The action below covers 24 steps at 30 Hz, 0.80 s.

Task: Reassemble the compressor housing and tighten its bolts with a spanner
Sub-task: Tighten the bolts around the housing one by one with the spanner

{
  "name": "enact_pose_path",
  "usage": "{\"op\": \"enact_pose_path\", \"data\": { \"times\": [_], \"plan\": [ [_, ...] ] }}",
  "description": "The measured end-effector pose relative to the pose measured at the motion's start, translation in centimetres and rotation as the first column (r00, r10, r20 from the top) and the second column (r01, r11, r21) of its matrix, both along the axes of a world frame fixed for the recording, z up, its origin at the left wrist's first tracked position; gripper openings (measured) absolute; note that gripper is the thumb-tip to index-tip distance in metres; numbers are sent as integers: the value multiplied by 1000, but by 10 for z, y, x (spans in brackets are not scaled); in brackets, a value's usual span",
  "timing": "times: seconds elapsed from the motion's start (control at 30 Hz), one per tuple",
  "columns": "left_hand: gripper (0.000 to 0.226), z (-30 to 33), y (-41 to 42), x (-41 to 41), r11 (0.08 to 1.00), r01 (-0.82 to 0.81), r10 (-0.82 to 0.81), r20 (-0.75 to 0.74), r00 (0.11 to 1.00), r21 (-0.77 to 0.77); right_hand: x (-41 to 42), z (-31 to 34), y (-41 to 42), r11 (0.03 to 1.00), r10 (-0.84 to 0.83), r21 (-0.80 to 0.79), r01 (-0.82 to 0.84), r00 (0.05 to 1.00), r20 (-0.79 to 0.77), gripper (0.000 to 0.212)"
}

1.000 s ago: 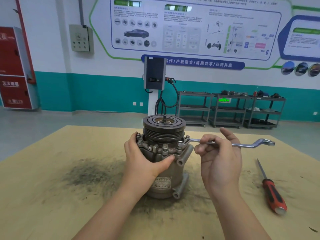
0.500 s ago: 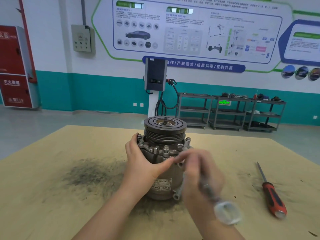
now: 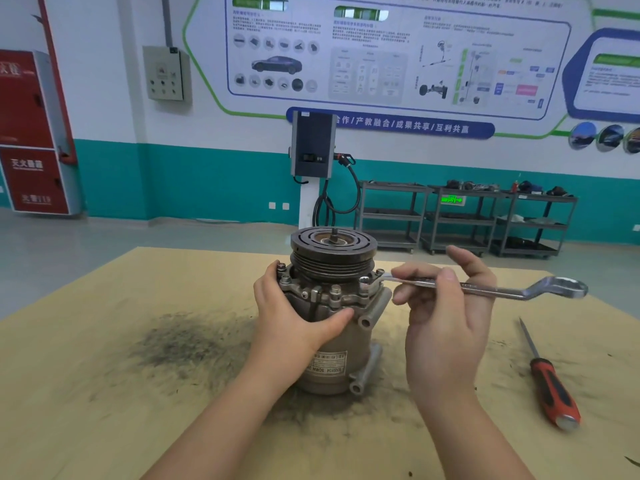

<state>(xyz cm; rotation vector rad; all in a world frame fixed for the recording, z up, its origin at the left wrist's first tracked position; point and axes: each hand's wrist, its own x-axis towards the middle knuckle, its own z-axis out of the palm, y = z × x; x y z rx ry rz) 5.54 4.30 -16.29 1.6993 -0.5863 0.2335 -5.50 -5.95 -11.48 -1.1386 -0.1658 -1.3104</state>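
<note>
Right hand (image 3: 446, 323): fingers curled round the shank of the spanner (image 3: 485, 289), index raised off it. Left hand (image 3: 294, 317): wrapped round the left flank of the compressor (image 3: 332, 327), thumb pressed across its front just under the flange, fingertips over the rim.

Spanner: bright steel, double ring-ended, offset necks; near ring seated on a bolt (image 3: 364, 280) at the flange's right edge, just left of the grip; far ring free in the air to the right.

Compressor: upright on the table (image 3: 104, 393) between the two hands. Tan cast cylinder, printed label low on the front, tubular lugs down its right side. Grey flange ringed with hex bolts. Dark grooved pulley (image 3: 333, 252) above, threaded shaft stub at its centre.

Screwdriver (image 3: 550, 386): red and black handle, lying right of the grip.

Table: yellow board, dark grime smeared left of the compressor.
</note>
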Motion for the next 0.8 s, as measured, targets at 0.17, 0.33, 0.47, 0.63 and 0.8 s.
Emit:
{"op": "enact_pose_path", "data": {
  "times": [0.17, 0.33, 0.47, 0.63, 0.8],
  "plan": [
    [128, 0, 0, 1, 1000, 10, -9, 5, 1000, -6, 1, 8, -18, 947, 207, 256, -191, 978, -36, 31],
    [127, -2, -1, 2, 1000, 8, -7, 7, 1000, -20, 2, 11, -28, 896, 327, 339, -287, 943, -66, 30],
    [127, -2, 0, 3, 1000, 12, -12, 16, 1000, -19, 4, 12, -32, 873, 356, 379, -307, 932, -65, 31],
    [131, -2, 0, 2, 1000, 10, -10, 10, 1000, -19, 6, 8, -38, 834, 380, 445, -326, 924, -36, 27],
    [131, -1, 0, 2, 1000, 18, -18, 13, 1000, -11, 7, -5, -23, 984, 75, 162, -80, 997, 33, 15]
  ]
}}
